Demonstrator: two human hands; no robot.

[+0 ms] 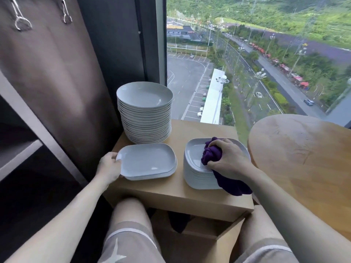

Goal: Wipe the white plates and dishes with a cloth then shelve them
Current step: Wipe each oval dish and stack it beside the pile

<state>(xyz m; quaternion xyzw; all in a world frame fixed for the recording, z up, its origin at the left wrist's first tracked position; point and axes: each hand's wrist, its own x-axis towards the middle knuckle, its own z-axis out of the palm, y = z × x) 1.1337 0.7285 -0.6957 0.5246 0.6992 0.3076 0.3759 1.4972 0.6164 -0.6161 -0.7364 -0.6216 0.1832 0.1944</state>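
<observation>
Fingers [220, 144] clutch cloth [211, 155], left hand [109, 166] grips dish [148, 160]

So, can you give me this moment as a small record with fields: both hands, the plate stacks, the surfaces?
left hand: grips the left edge of the rectangular dish, top of a low pile
right hand: holds a bunched purple cloth on top of the squarish dish stack
round plates: tall stack, behind the low pile
surface: small wooden table
to the right: round wooden table
</observation>
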